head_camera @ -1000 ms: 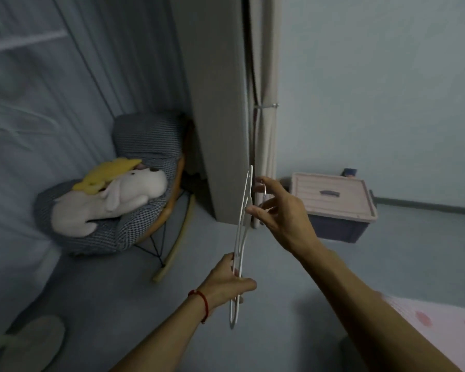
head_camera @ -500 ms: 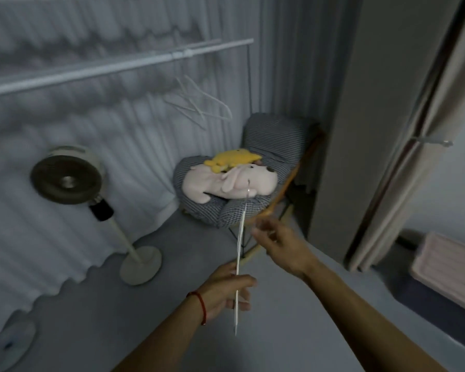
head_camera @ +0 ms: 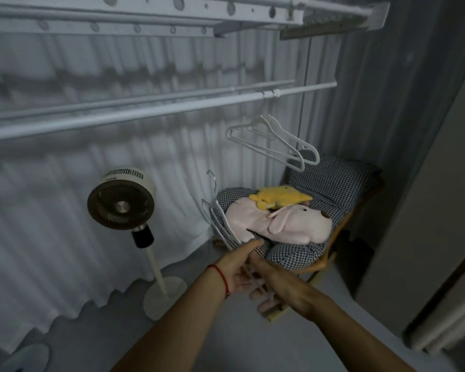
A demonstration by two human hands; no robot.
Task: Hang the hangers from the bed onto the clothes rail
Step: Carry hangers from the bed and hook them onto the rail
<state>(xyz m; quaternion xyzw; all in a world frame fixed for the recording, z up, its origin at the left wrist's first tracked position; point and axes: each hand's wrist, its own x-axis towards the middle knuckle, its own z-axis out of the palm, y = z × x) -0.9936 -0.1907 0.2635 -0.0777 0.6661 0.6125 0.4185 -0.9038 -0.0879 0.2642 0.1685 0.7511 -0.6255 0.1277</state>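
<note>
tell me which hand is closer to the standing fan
Left. The left hand, with the red string at its wrist, lies on the side toward the standing fan; the right hand sits beyond it, toward the chair.

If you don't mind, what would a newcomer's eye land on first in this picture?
Probably the white hangers dangling from the clothes rail at upper right. Below them, a pink stuffed dog lies on a checked chair, and a fan stands to the left.
</note>
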